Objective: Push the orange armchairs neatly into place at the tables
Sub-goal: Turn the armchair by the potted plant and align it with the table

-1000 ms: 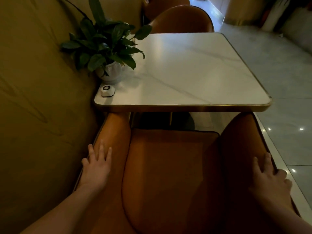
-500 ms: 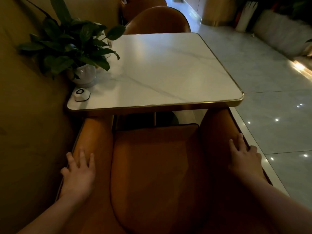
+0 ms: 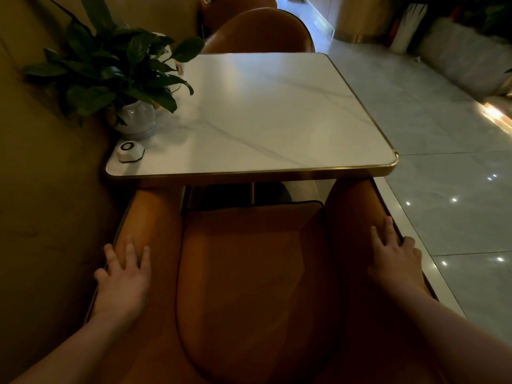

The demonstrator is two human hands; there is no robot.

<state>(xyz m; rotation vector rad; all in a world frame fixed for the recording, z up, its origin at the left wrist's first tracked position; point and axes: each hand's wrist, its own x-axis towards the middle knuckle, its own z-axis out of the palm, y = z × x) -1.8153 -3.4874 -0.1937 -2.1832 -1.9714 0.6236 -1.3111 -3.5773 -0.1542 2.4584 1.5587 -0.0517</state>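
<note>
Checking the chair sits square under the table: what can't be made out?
Head view:
Legs of the near armchair: hidden by its seat.
Its armrest fronts: hidden under the table rim.
Its backrest: cut off by bottom edge.
Far armchair: only its back shows past the table.

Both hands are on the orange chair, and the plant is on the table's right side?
No. The head view shows the green leafy plant on the left of the white marble table. The left hand and right hand do rest on the orange armchair.
</note>
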